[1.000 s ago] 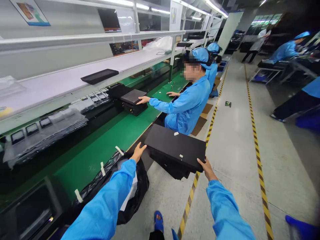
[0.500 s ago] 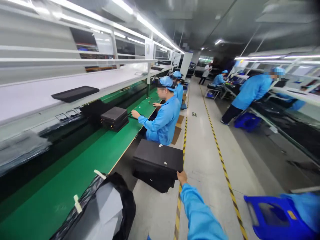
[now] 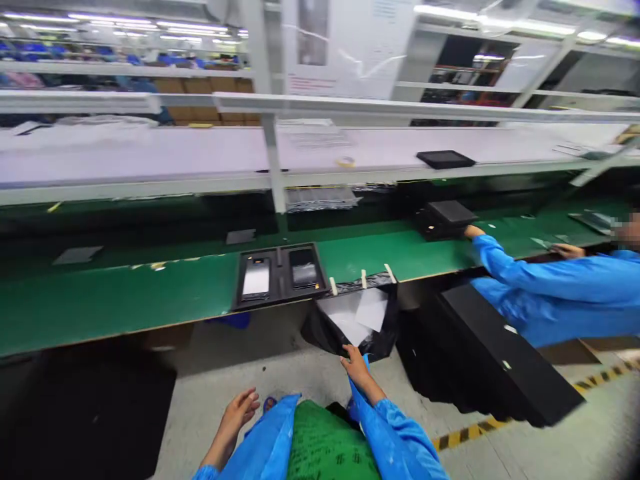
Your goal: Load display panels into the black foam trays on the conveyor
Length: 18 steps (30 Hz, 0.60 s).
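Note:
My right hand (image 3: 356, 367) reaches forward with its fingers stretched against the lower edge of a black plastic bag (image 3: 380, 337). The bag is taped to the front edge of the green conveyor belt (image 3: 150, 293) and holds white sheets (image 3: 357, 313). My left hand (image 3: 239, 412) hovers low over the floor, fingers loosely apart and holding nothing. On the belt just left of the bag lies a black tray (image 3: 280, 275) with two flat devices in it. A stack of large black boxes (image 3: 500, 357) stands on the floor to the right of the bag.
A co-worker in a blue coat (image 3: 565, 283) sits at the right, one hand on a black box (image 3: 445, 219) on the belt. A white shelf (image 3: 150, 157) above the belt carries a black tray (image 3: 445, 159). A green sheet with writing (image 3: 325, 447) lies on my lap.
My view has swung left from the aisle to face the belt. My right hand has let go of the black box stack and moved to the bag. My left hand is back in view.

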Each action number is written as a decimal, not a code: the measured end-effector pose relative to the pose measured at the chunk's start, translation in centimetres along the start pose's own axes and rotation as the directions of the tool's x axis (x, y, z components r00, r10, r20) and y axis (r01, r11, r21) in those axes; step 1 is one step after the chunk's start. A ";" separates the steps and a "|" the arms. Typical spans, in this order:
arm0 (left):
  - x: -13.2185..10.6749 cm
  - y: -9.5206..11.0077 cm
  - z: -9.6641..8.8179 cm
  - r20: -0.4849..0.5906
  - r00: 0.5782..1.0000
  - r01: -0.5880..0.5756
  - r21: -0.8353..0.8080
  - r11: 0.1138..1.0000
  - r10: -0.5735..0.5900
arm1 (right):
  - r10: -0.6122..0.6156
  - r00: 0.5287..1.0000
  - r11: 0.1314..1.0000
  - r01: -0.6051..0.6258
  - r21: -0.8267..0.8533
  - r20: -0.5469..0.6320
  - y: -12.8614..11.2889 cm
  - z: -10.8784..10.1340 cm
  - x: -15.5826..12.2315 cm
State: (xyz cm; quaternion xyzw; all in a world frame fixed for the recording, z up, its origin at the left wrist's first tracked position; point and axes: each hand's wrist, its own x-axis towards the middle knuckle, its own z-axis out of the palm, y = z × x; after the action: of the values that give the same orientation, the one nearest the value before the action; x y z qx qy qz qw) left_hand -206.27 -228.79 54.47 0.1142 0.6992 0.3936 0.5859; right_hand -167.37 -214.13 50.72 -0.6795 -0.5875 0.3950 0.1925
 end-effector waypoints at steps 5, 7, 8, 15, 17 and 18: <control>1.9 0.6 -10.7 -0.179 0.984 -0.007 -0.111 0.994 -0.013 | -0.209 0.959 0.955 0.242 -0.170 0.191 -11.9 5.8 1.7; 2.5 1.5 -13.3 -0.218 0.976 -0.024 -0.131 0.991 -0.006 | -0.269 0.933 0.930 0.316 -0.187 0.238 -15.5 6.7 2.8; 2.9 2.1 -14.1 -0.231 0.973 -0.035 -0.141 0.989 0.001 | -0.293 0.921 0.917 0.347 -0.197 0.257 -17.1 6.9 3.5; 7.0 6.6 -13.6 -0.162 0.984 -0.100 -0.195 0.976 0.069 | -0.434 0.826 0.750 0.552 -0.365 0.360 -30.1 8.7 13.1; 8.1 7.4 -12.7 -0.120 0.990 -0.091 -0.199 0.976 0.068 | -0.435 0.822 0.689 0.567 -0.451 0.368 -34.9 10.1 17.8; 8.6 7.7 -12.3 -0.106 0.993 -0.076 -0.196 0.978 0.056 | -0.433 0.823 0.665 0.567 -0.485 0.368 -37.3 11.0 20.5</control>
State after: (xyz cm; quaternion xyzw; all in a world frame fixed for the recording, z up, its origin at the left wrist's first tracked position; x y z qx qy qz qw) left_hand -222.26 -223.45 53.51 0.0581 0.6804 0.4862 0.5452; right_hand -199.88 -188.06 64.66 -0.4674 -0.8604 0.2027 0.0132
